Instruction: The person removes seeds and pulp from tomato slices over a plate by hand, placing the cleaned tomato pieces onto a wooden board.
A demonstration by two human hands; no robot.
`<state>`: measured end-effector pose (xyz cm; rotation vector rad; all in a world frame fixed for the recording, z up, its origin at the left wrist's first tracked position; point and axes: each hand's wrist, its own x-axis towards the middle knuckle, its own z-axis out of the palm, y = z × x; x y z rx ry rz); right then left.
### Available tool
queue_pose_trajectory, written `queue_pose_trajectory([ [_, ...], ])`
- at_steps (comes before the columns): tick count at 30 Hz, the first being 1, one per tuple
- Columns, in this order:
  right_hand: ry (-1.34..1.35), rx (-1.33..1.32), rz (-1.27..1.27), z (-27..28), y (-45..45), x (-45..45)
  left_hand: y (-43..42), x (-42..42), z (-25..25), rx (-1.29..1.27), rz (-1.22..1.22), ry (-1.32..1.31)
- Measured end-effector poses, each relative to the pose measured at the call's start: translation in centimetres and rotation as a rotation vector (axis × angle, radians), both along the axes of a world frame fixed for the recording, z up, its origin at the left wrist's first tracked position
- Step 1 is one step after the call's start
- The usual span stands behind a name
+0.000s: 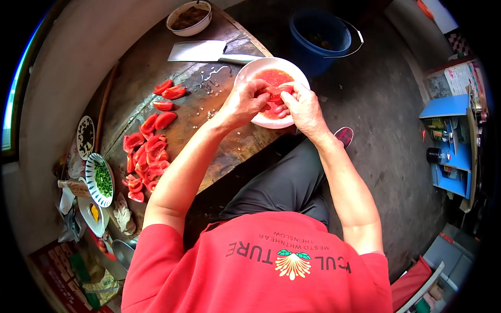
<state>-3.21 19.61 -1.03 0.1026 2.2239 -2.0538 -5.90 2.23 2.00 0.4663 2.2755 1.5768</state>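
Note:
Both hands are over a white bowl (243, 77) that holds red tomato pulp and juice. My left hand (247, 103) and my right hand (304, 108) meet above it, fingers closed on a red tomato piece (275, 94) between them. Several cut tomato wedges (151, 156) lie on the wooden table (224, 141) to the left, skin and flesh showing. A cleaver (198, 51) with a broad blade lies flat beyond the wedges, its handle end close to the bowl's rim.
A bowl with brown contents (189, 20) stands at the far table edge. A blue bucket (319, 39) is on the floor beyond the bowl. Chopped greens sit in a striped dish (93, 182) at the left. A blue shelf (453, 151) stands at the right.

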Motion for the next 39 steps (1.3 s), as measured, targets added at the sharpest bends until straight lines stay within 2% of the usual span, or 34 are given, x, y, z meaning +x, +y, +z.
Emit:
queue_pose_trajectory([
  [4,-0.047,-0.005,0.004,0.4,-0.2,0.0,0.4,0.0,0.2,-0.07,0.04,0.055],
  [7,0.101,0.16,-0.007,-0.5,-0.1,-0.5,0.6,-0.3,0.0,-0.144,0.033,0.117],
  [9,0.103,0.2,-0.006,-0.5,0.0,-0.7,0.7,-0.4,-0.2,-0.196,0.029,0.157],
  [15,0.092,0.215,0.0,-0.2,0.3,-0.8,0.5,-0.7,-1.0,-0.216,0.01,0.429],
  [24,0.1,0.23,-0.03,-0.2,-0.3,-0.8,0.0,-0.7,-2.7,-0.097,0.046,0.567],
  [28,0.107,0.159,-0.079,-0.1,-0.8,-0.8,0.4,-0.2,-2.9,-0.046,0.102,0.367],
  [30,0.116,0.246,-0.122,-0.1,-0.9,-0.9,0.8,0.1,-2.8,0.03,0.139,0.286],
  [34,0.056,0.333,-0.157,0.2,-1.1,-0.9,1.6,0.2,-1.6,-0.015,0.187,0.01],
  [36,0.138,0.264,-0.182,-0.3,-1.1,-0.6,1.7,-0.3,-1.4,0.031,0.204,-0.182],
  [39,0.201,0.161,-0.168,-0.8,-1.2,-0.5,1.2,-1.2,-2.2,0.22,0.193,-0.308],
])
